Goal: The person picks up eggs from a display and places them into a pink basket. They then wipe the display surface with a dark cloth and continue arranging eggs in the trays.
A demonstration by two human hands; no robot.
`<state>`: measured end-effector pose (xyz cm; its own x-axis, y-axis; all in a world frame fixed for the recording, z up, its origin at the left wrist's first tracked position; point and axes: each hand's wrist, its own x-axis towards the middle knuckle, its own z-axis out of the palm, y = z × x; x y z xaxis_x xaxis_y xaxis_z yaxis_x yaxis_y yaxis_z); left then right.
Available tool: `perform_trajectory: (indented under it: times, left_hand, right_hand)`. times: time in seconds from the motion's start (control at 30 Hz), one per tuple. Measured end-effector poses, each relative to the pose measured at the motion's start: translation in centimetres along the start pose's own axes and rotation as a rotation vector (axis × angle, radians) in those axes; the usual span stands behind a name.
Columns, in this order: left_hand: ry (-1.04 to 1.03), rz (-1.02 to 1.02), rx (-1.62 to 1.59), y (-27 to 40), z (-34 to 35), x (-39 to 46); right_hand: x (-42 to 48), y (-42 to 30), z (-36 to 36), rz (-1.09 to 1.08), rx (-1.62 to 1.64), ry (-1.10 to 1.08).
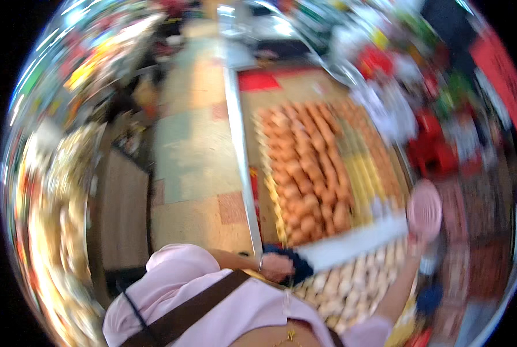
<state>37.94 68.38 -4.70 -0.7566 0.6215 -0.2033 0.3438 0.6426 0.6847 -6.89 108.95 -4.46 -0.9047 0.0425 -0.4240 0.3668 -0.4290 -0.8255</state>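
Motion blur softens the whole view. My left hand (278, 266), with a bracelet at the wrist, grips a bunched dark blue cloth (301, 265) at the near edge of the egg display. My right hand (415, 246) reaches out at the right and holds a pink oval plastic basket (425, 208) by its lower end. Between and beyond my hands lie rows of brown eggs (306, 173) beside yellow egg trays (364, 178). Nearer, paler eggs (345, 286) fill another section behind a white divider strip (353, 247).
A metal-edged rail (239, 152) separates the display from a tiled floor aisle (197, 152). Blurred shelves of packaged goods (67, 195) and a brown board (124, 212) stand at the left. White plastic bags (386, 108) and red items (429, 143) hang or stand at the right.
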Motion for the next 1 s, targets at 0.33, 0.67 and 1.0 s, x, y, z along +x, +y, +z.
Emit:
perform_trajectory:
  times: [0.33, 0.67, 1.0]
  left_hand:
    - [0.502, 0.191, 0.235, 0.0, -1.0, 0.8]
    - [0.489, 0.174, 0.245, 0.3, 0.3, -0.1]
    - [0.521, 0.099, 0.261, 0.8, -0.1, 0.0]
  right_hand:
    - [-32.1, 1.6, 0.6, -0.376, -0.608, 0.468]
    - [-46.3, 15.0, -1.6, -0.500, -1.187, 0.388]
    - [-43.0, 15.8, 5.0, -0.423, -1.623, 0.225]
